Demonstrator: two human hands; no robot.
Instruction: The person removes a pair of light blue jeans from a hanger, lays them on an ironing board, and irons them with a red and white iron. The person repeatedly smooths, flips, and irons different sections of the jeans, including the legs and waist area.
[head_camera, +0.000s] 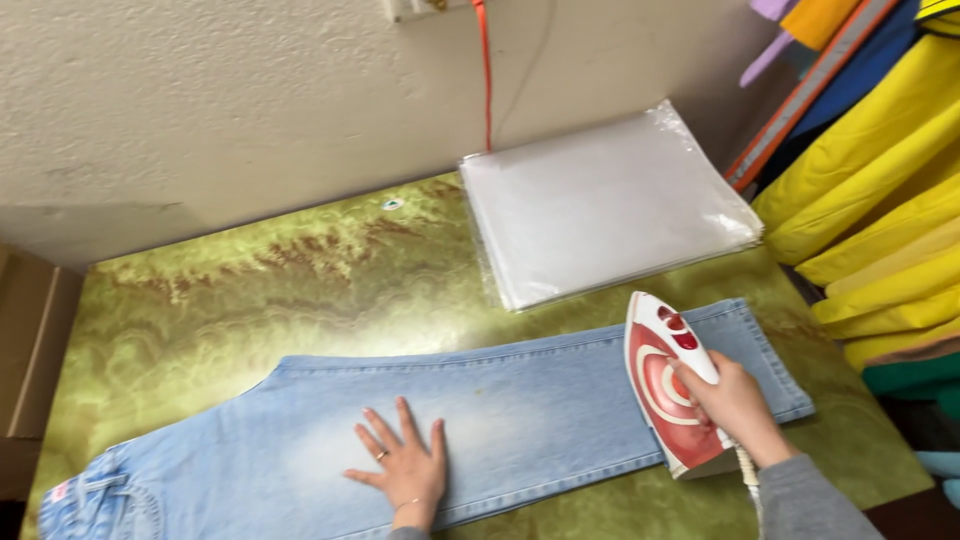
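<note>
Looking down from the head view: a pair of light blue jeans (520, 420) lies flat along a green marbled counter (250, 290), waistband toward the lower left, leg hem toward the right. The left hand (405, 465) rests palm down on the thigh part of the leg, fingers spread wide and holding nothing; laid this way it appears to pin the denim flat and taut. The right hand (735, 405) is closed around the handle of a red and white iron (665, 385), which sits on the lower leg near the hem, its pointed nose aimed away from the person. A pale cord (748, 470) leaves the iron's heel beside the grey sleeve (810, 500).

Relative position: the iron is well to the right of the flat hand, with a stretch of bare denim between them, so the spread fingers stay apart from the soleplate. The jeans pass under both hands.

Surroundings: a stack of clear plastic sheets or bags (600, 200) lies on the counter beyond the jeans, near the wall (200, 100). An orange cord (487, 70) hangs down the wall. Yellow and blue folded fabric (880, 180) is stacked at the right edge.
</note>
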